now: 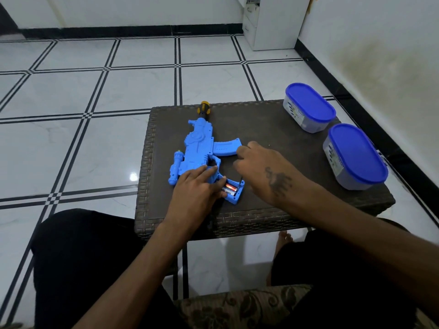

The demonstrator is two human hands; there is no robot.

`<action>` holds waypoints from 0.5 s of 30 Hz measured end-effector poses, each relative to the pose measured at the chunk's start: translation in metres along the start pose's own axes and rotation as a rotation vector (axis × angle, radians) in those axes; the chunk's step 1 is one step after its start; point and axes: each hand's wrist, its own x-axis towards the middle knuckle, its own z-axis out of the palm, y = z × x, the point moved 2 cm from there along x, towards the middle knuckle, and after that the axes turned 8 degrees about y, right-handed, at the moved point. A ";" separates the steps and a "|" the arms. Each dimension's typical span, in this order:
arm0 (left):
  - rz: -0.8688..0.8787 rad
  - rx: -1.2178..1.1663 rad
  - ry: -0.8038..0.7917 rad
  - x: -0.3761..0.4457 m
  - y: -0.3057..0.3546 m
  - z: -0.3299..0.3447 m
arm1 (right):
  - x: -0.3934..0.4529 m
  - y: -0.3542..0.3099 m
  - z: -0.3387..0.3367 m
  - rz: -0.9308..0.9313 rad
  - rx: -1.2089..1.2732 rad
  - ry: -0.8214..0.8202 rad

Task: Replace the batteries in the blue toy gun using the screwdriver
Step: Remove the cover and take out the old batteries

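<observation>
Lying flat on table [285, 129]: gun [199, 150], long axis from 12 o'clock at muzzle to 5 o'clock at open butt. Left hand [192, 193] laid on stock, fingers straight, pressing down at 7 o'clock of body, touching open bay. Batteries [229, 187] exposed in bay, just right of left fingertips. Right hand [263, 172] nearer at 3 o'clock of bay, fingers curled down; whether clamped on anything, cannot tell. Screwdriver [203, 108] far off at 12 o'clock, beyond muzzle.

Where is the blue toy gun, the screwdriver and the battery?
blue toy gun [198, 150], head view, middle of its body.
screwdriver [203, 108], head view, black-and-yellow handle.
battery [230, 187], head view, side showing in the open compartment.
</observation>
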 end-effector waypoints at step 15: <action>0.042 0.010 0.002 -0.002 0.002 0.002 | -0.029 0.003 0.013 0.080 0.072 0.097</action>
